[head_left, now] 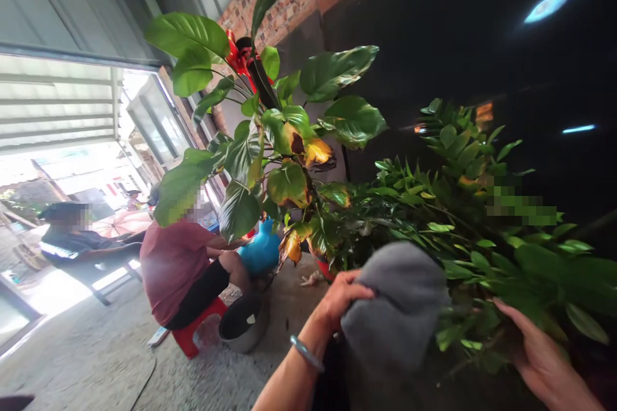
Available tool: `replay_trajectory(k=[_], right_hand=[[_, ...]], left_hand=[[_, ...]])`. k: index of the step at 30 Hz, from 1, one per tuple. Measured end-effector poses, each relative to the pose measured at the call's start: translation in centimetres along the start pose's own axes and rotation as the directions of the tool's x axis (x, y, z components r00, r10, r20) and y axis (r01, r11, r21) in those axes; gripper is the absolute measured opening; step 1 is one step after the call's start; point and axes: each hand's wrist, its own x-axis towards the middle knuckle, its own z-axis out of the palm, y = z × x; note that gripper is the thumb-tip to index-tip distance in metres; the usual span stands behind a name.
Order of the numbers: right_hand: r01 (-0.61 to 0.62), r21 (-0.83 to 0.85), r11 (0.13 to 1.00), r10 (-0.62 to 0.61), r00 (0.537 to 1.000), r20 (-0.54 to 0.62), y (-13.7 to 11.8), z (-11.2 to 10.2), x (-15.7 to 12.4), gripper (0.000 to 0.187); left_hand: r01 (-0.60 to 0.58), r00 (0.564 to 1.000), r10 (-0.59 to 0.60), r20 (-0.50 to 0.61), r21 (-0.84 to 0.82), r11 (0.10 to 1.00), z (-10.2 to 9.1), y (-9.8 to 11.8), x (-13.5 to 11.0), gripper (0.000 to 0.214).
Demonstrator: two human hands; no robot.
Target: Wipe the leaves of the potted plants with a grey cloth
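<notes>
My left hand (pixel 344 302) is closed on a bunched grey cloth (pixel 398 302), with thumb and fingers gripping its left side. A bangle (pixel 307 353) circles that wrist. At the lower right, my right hand (pixel 540 347) reaches in among the leaves of a bushy green plant (pixel 453 196). One stretched digit of it shows, held apart from the rest; its other fingers are mostly behind foliage. Above my left hand rises a tall broad-leaved plant (pixel 286 183), some leaves yellow and brown, with a red ribbon (pixel 236 54) near the top of its dark pole.
A person in a red shirt (pixel 176 263) sits on a red stool (pixel 197 327) at the left, beside a dark basin (pixel 245 322) and a blue container (pixel 261 249). Farther back sits another person (pixel 80 237) near the bright doorway. A dark glossy surface (pixel 434 32) stands behind the plants.
</notes>
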Motion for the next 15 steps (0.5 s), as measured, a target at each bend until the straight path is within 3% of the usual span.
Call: replay_trajectory(k=[3,5,6,8,10,11,13,15], right_hand=[[0.012,0.065,0.998,-0.015,0.999,0.038,-0.3,0.6,-0.5,0.025],[0.017,0.073,0.997,-0.02,0.998,0.052,-0.3,0.8,-0.7,0.024],[0.01,0.066,0.998,-0.014,0.999,0.049,-0.3,0.9,-0.8,0.023],[0.009,0.041,0.999,-0.01,1.0,0.023,-0.2,0.7,-0.8,0.022],[0.032,0.014,0.999,-0.032,0.999,-0.002,-0.2,0.4,-0.7,0.022],[0.036,0.001,0.999,-0.036,0.999,-0.009,-0.2,0.3,-0.6,0.022],[0.015,-0.009,1.0,-0.015,1.0,-0.01,-0.4,0.1,-0.7,0.022],[-0.026,0.003,1.0,0.026,1.0,-0.015,-0.6,0.2,-0.9,0.024]], left_hand=[[-0.281,0.949,0.264,-0.17,-0.082,0.956,0.4,2.8,2.4,0.028],[-0.339,0.906,0.319,-0.277,-0.027,0.94,1.0,2.8,3.9,0.022],[-0.303,0.906,0.299,-0.301,0.033,0.952,1.3,2.2,4.4,0.017],[-0.134,0.953,0.178,-0.245,0.186,0.973,1.8,0.4,4.3,0.01],[0.032,0.996,-0.006,-0.086,0.307,0.951,1.9,-1.0,2.9,0.012],[0.077,0.997,-0.081,-0.002,0.33,0.941,1.8,-1.2,1.9,0.016],[0.097,0.986,-0.132,0.105,0.282,0.955,1.1,-0.2,0.0,0.023],[0.03,0.995,-0.045,0.094,0.156,0.987,0.2,2.1,-0.9,0.024]])
